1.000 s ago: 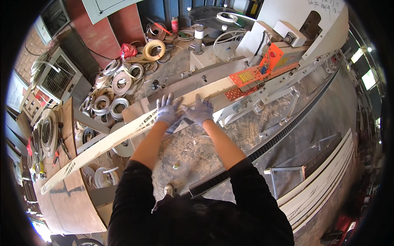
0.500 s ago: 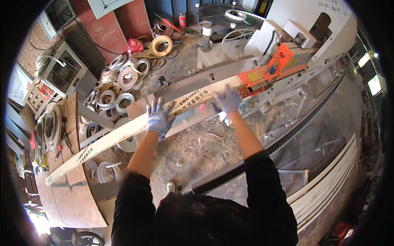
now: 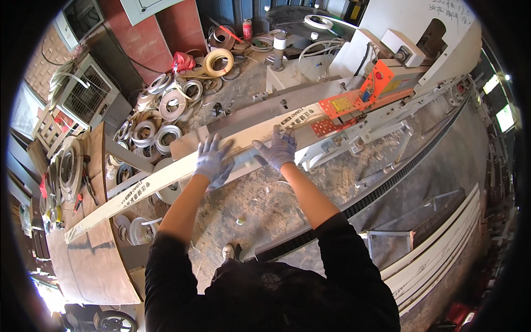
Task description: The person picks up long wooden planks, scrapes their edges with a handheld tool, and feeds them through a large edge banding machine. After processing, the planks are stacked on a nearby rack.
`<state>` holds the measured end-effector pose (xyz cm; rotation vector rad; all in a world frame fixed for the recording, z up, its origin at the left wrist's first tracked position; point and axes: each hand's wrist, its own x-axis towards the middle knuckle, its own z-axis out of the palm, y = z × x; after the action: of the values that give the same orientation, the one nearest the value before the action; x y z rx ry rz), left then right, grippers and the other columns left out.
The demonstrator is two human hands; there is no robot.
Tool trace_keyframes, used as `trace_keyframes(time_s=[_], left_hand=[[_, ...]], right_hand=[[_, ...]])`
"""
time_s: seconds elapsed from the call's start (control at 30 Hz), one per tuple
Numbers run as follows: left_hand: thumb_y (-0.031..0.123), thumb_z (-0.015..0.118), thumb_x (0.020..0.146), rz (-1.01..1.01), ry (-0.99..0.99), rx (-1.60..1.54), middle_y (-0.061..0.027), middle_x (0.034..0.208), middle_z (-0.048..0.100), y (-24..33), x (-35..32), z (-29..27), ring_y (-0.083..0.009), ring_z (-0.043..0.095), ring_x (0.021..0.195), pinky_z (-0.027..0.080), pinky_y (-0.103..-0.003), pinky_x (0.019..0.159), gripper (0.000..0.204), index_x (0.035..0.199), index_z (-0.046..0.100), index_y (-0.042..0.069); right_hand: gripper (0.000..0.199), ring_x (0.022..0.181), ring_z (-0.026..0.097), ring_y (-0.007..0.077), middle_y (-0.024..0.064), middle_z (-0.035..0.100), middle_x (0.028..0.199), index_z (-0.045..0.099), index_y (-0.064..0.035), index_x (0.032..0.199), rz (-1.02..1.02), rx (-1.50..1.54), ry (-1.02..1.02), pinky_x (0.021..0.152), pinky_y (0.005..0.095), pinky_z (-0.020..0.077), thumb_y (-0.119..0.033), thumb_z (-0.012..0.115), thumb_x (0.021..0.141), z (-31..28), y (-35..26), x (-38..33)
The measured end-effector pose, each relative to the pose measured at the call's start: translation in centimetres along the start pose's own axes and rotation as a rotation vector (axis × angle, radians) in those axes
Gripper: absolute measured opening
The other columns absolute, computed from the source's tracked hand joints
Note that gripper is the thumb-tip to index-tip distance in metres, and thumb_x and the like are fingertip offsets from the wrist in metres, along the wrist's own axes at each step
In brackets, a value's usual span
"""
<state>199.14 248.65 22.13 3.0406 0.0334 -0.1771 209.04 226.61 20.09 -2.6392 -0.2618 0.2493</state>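
A long, narrow cream board (image 3: 166, 178) with dark print along its face slants across the bed of a machine. Its far right end meets an orange perforated guard (image 3: 338, 104), where the tip is hidden. My left hand (image 3: 211, 160), in a pale grey-blue glove, lies on the board with its fingers spread. Farther right, my gloved right hand (image 3: 280, 150) is also open, its fingertips over the board's near edge and its thumb pointing left. Neither hand is wrapped round the board.
Left, a brown sheet-topped table (image 3: 94, 271) stands under the board's other end. Rolls of edge banding (image 3: 172, 105) are heaped behind the machine. A black ribbed track (image 3: 354, 207) runs along the near side. Long pale boards (image 3: 437, 260) are stacked at right.
The board has slid to the right, toward the orange guard. My right hand has moved left along it, closer to my left hand, which has stayed nearly in place.
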Motion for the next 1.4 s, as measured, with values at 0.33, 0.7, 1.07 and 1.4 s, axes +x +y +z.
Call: trace_keyframes(time_s=[0.33,0.7,1.07,1.4], left_hand=[[0.056,0.050,0.095,-0.159,0.119,0.002,-0.0165,0.161,0.022,-0.6,-1.7,0.3,-0.0389,0.019,0.149,0.010,-0.050,0.122,0.064,0.152,0.035,0.033],[0.054,0.066,0.082,-0.013,0.084,-0.110,-0.0133,0.162,0.023,2.8,4.6,0.1,-0.0387,0.017,0.149,0.013,-0.052,0.121,0.078,0.150,0.038,0.029],[0.053,0.056,0.091,-0.202,0.134,0.074,-0.0199,0.157,0.029,-8.1,-7.8,0.9,-0.0428,0.024,0.145,0.017,-0.049,0.120,0.064,0.148,0.042,0.030],[0.064,0.056,0.087,-0.174,0.170,-0.032,-0.0159,0.162,0.022,-2.3,-2.8,0.7,-0.0395,0.019,0.149,0.010,-0.053,0.121,0.069,0.148,0.041,0.037]], right_hand=[[0.111,0.150,0.005,0.0446,0.0362,0.012,0.157,0.014,-0.0163,0.158,0.127,-0.120,0.105,0.120,0.0513,0.0027,-0.082,0.052,0.077,-3.0,5.1,3.7],[0.110,0.147,0.010,0.0486,0.0377,0.017,0.154,0.018,-0.0088,0.157,-0.059,0.069,0.008,0.120,0.0520,0.0056,-0.083,0.043,0.080,4.6,-4.6,-2.9],[0.119,0.149,0.005,0.0475,0.0354,0.010,0.157,0.016,-0.0162,0.158,0.064,-0.109,-0.075,0.121,0.0510,0.0056,-0.092,0.042,0.071,-1.5,1.6,2.5],[0.089,0.138,0.038,0.0355,0.0252,0.042,0.145,0.036,-0.0082,0.148,-0.145,0.203,-0.115,0.114,0.0542,0.0194,-0.072,0.046,0.086,2.6,-1.8,-2.3]])
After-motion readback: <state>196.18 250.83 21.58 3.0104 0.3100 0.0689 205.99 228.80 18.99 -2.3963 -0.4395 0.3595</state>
